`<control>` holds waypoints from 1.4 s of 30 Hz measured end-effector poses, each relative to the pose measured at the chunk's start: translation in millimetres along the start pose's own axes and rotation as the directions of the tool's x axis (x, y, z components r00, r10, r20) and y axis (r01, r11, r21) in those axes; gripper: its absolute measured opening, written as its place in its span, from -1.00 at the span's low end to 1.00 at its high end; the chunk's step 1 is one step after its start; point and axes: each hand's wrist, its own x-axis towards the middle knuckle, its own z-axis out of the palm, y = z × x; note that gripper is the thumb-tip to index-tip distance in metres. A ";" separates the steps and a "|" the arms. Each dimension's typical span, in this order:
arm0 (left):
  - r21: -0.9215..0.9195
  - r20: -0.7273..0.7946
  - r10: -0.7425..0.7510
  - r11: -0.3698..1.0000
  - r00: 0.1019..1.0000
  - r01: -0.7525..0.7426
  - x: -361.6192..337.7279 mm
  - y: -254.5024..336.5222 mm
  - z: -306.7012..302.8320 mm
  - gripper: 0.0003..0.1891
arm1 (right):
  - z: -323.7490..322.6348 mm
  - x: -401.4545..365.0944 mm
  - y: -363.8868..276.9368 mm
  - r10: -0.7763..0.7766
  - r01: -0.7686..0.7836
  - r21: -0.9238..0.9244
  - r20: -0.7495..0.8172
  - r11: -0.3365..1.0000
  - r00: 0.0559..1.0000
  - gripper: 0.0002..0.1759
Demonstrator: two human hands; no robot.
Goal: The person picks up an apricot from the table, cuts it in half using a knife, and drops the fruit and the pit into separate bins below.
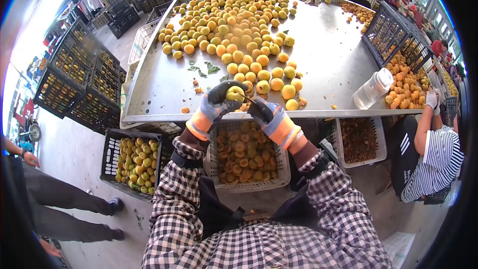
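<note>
Metal tabletop (323, 45) bears heaped fruit (223, 29) beyond the left hand (214, 103).

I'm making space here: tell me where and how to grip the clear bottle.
Grip the bottle around its rounded clear body, below the white lid, probably best from the left: mostly bare metal tabletop lies there, while orange fruit crowds its right.

Heaped fruit (223, 29) blocks straight ahead; open tabletop (333, 65) lies between it and the bottle (371, 90).

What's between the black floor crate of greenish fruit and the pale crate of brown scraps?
Mainly another pale crate, filled with fruit; the head view shows it there.
</note>
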 end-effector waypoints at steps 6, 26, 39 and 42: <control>-0.037 -0.015 0.021 0.999 1.000 -0.022 -9.2 5.6 16.9 -0.52 | 22.9 -5.2 8.3 -0.065 0.063 -0.046 -0.042 0.997 0.997 -0.63; -0.396 -0.207 -0.141 0.917 0.968 0.049 -14.0 5.9 40.9 -0.47 | 30.0 -0.9 -3.8 0.032 -0.012 0.138 -0.142 0.990 0.989 -0.67; -0.473 -0.278 -0.167 0.881 0.946 0.017 -16.9 12.4 66.2 -0.47 | 36.5 6.8 -19.2 0.049 -0.006 0.266 -0.156 0.964 0.987 -0.71; -0.602 -0.271 -0.250 0.798 0.930 0.039 -15.3 1.3 54.9 -0.48 | 45.3 3.9 -0.2 0.074 -0.028 0.259 -0.167 0.966 0.983 -0.75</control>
